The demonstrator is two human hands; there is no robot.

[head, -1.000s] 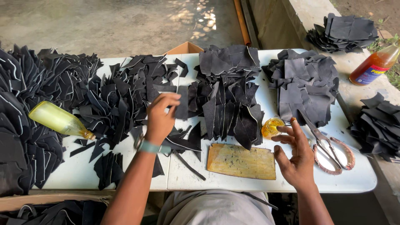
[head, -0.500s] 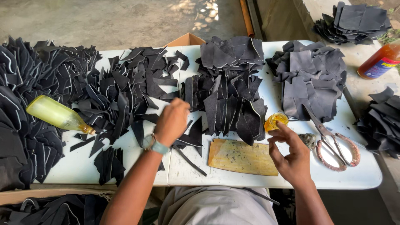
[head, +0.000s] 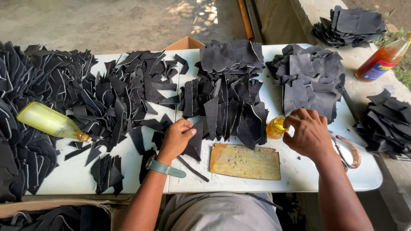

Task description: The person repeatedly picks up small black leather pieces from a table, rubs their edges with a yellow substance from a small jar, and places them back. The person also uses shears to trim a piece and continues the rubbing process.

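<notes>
Both hands work at the near edge of a white table point(head: 299, 179). Left hand point(head: 177, 137), a teal watch on its wrist, curls its fingers closed around a black cut piece point(head: 195, 143), pinching it at the edge of the loose heap, apparently to lift one piece free. Right hand point(head: 309, 132) bends its fingers over a small jar of yellow liquid point(head: 276, 127); whether it grips the jar or merely touches the rim cannot be told. Between the hands lies a stained wooden board point(head: 245, 161), bare, seemingly a work surface within easy reach. Scissors point(head: 347, 150) lie just beside the right wrist. Farther out, sorted stacks of black pieces point(head: 312, 79) fill the table, a yellow bottle point(head: 49, 122) lies on its side at left, and an orange bottle point(head: 383, 60) stands at right.
</notes>
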